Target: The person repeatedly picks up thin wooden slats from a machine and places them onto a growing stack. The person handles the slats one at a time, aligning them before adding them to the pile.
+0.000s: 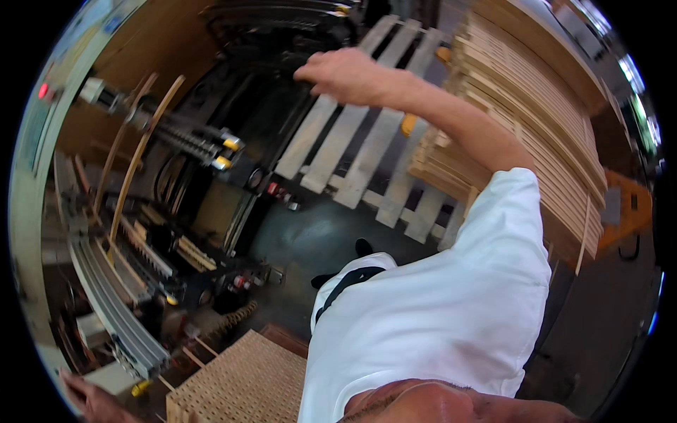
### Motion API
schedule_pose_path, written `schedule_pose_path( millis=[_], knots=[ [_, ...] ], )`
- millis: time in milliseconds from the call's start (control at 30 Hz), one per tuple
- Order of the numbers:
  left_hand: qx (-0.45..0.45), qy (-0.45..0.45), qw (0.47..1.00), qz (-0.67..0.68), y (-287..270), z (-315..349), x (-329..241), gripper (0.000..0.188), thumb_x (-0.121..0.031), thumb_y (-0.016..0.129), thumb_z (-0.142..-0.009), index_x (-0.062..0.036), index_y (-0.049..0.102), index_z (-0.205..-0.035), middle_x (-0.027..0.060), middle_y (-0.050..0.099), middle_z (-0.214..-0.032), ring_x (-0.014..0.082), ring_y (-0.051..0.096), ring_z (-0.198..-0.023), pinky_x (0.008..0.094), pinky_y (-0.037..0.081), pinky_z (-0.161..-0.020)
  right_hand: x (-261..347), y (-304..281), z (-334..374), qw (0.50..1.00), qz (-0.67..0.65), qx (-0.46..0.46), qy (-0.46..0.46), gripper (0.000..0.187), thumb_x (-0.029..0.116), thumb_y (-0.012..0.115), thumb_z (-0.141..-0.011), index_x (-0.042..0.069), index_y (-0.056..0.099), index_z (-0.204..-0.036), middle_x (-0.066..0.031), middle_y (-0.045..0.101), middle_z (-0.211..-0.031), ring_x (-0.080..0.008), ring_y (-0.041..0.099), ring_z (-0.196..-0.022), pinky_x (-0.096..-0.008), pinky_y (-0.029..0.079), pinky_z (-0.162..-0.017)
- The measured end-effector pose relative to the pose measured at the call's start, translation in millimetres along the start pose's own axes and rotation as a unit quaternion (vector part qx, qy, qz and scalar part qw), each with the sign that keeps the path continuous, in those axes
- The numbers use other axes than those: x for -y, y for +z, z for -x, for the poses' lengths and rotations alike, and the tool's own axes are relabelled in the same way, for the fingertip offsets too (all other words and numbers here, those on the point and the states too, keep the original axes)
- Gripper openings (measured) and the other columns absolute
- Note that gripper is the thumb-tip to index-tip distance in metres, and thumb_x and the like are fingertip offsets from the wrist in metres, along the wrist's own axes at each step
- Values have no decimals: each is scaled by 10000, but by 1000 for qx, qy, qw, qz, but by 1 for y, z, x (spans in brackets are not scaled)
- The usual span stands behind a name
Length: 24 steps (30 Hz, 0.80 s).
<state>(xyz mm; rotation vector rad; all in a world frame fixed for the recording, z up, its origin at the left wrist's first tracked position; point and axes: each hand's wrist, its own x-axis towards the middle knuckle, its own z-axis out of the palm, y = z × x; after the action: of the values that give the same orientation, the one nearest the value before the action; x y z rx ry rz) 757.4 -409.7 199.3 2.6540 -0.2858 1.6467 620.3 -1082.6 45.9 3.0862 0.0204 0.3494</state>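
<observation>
Pale wooden stack (240, 377), densely dark-flecked; I cannot tell whether left hand (93, 400) or right hand (342, 76) grips

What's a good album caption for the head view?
Right hand outstretched near a slatted pallet and stacked wood, left hand at the picture's lower left.

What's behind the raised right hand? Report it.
Around the right hand, the grey slatted pallet and dark machinery show behind; whatever lies directly behind its palm and fingers is covered.
</observation>
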Motion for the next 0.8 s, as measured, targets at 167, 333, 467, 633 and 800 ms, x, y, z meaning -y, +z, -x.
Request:
schedule_pose_path(
  millis=[167, 333, 467, 633, 800],
  knots=[
    [84, 91, 928, 352, 70, 42, -199, 250, -137, 623, -1005, 14, 680, -1196, 95, 707, -1063, 142, 643, -915, 274, 520, -845, -159, -43, 189, 943, 156, -36, 293, 298, 132, 635, -894, 78, 650, -1186, -138, 649, -1143, -346, 619, -1097, -450, 509, -922],
    [321, -21, 782, 533, 128, 121, -316, 289, -166, 633, -999, 21, 657, -1218, 64, 690, -1032, 117, 618, -908, 264, 516, -798, -233, -35, 419, 799, 228, -17, 556, 133, 108, 565, -911, 42, 608, -1018, -163, 649, -1032, -358, 604, -1042, -473, 490, -891],
    [441, -85, 696, 560, 164, 173, -353, 313, -170, 646, -987, 28, 647, -1230, 44, 677, -1002, 94, 600, -861, 265, 510, -757, -227, -37, 470, 826, 222, -78, 512, 102, 110, 561, -936, 46, 587, -1010, -154, 637, -1025, -359, 604, -1025, -480, 483, -848],
    [437, -80, 706, 551, 224, 208, -354, 276, -165, 677, -939, 15, 693, -1147, 36, 703, -883, 111, 624, -788, 266, 518, -729, -239, -20, 497, 846, 229, -58, 478, 148, 104, 503, -983, 31, 587, -1081, -202, 646, -1030, -423, 614, -961, -512, 479, -775],
    [437, -123, 771, 446, 282, 204, -309, 346, -269, 693, -885, -33, 713, -1137, 137, 744, -930, 215, 710, -866, 344, 547, -787, -228, -32, 462, 883, 248, -41, 397, 430, 12, 504, -988, 60, 510, -1415, -209, 602, -1187, -397, 594, -1088, -466, 493, -866]
  ],
)
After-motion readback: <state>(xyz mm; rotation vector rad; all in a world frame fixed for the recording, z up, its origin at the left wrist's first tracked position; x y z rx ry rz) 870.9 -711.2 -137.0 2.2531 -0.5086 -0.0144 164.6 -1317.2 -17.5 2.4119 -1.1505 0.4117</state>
